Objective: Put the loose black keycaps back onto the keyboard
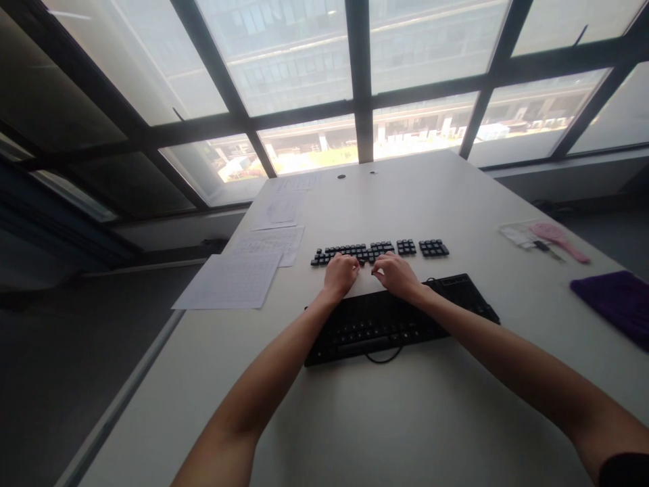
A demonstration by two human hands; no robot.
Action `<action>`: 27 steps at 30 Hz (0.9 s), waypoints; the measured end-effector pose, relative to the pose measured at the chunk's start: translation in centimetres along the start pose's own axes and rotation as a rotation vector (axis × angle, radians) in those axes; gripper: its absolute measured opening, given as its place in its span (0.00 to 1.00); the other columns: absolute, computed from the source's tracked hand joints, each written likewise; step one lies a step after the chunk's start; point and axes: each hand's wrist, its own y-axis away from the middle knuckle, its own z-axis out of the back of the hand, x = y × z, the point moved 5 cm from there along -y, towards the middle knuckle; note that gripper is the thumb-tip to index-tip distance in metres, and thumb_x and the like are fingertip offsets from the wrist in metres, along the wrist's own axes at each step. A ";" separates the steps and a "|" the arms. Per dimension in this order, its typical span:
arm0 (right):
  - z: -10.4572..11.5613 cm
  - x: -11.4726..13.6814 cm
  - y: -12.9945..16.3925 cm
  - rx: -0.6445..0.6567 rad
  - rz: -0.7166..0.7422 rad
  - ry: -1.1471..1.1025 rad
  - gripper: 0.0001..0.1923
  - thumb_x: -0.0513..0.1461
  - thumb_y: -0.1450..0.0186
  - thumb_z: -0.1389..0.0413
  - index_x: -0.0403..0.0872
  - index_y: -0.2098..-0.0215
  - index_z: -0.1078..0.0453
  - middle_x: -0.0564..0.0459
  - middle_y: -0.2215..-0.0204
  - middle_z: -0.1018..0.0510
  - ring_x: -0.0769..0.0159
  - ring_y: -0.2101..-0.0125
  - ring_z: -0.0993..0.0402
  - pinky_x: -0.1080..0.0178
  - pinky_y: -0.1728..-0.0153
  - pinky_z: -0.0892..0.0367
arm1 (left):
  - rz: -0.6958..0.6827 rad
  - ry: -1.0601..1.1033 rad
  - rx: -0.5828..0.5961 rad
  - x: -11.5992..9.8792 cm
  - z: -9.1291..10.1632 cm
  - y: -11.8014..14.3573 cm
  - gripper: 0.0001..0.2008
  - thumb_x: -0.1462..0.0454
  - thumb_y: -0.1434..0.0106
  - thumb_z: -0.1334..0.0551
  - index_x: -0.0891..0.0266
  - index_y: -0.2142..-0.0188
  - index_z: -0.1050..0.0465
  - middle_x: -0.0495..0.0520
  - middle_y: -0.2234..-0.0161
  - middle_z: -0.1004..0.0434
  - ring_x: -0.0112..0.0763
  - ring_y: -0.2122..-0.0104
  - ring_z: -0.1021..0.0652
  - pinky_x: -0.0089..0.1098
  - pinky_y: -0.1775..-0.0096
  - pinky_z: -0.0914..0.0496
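Observation:
Loose black keycaps [407, 247] lie on the white table in keyboard-like rows and blocks. My left hand [341, 273] rests at the near edge of these rows, fingers curled together; whatever they hold, if anything, is hidden. A small dark keycap [374, 272] shows at the pinched fingertips of my right hand [396, 273], just right of the left one. Below both hands lies a black keyboard [375, 325], partly covered by my wrists and forearms. Its cable [384, 360] loops out at the near edge.
Several paper sheets [228, 281] line the left side of the table [395, 419]. Toward the right edge are a pink hairbrush-like object [560, 241], a clear packet [520, 235] and a purple cloth [616, 304]. Large framed windows [361, 81] stand beyond the far edge.

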 end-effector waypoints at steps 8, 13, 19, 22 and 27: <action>2.0 -0.9 3.6 -0.114 -0.076 -0.141 0.05 0.32 0.36 0.37 0.47 0.70 0.24 0.50 0.67 0.19 0.58 0.61 0.26 0.59 0.57 0.33 | 0.079 -0.004 -0.036 -0.7 -0.3 -0.6 0.09 0.61 0.34 0.33 0.60 0.55 0.20 0.57 0.58 0.20 0.41 0.53 0.25 0.35 0.51 0.31; 2.8 -0.4 4.7 -0.137 -0.076 -0.213 0.06 0.31 0.36 0.38 0.47 0.70 0.24 0.50 0.67 0.20 0.58 0.61 0.26 0.59 0.56 0.33 | 0.080 -0.025 -0.031 -1.5 -0.9 -0.9 0.06 0.62 0.34 0.33 0.60 0.59 0.19 0.58 0.59 0.20 0.42 0.53 0.26 0.36 0.52 0.31; 3.9 0.3 6.0 -0.151 -0.077 -0.322 0.06 0.31 0.36 0.39 0.47 0.69 0.24 0.50 0.66 0.20 0.58 0.61 0.25 0.58 0.55 0.31 | 0.056 -0.001 -0.031 -1.8 -0.6 -0.8 0.06 0.64 0.35 0.34 0.58 0.60 0.18 0.56 0.60 0.18 0.42 0.54 0.25 0.37 0.51 0.31; 4.2 0.5 7.2 -0.175 -0.086 -0.383 0.06 0.31 0.36 0.40 0.48 0.68 0.24 0.50 0.66 0.20 0.58 0.61 0.25 0.56 0.55 0.31 | 0.062 0.022 -0.043 -1.7 0.4 0.0 0.05 0.65 0.35 0.35 0.58 0.62 0.18 0.55 0.61 0.17 0.42 0.56 0.24 0.38 0.50 0.31; 4.0 1.6 9.3 -0.138 -0.008 -0.517 0.06 0.31 0.35 0.39 0.49 0.65 0.24 0.50 0.64 0.20 0.59 0.60 0.25 0.56 0.55 0.30 | -0.014 0.203 -0.044 -2.7 3.2 4.5 0.03 0.64 0.38 0.32 0.56 0.64 0.18 0.50 0.64 0.16 0.37 0.59 0.23 0.37 0.51 0.31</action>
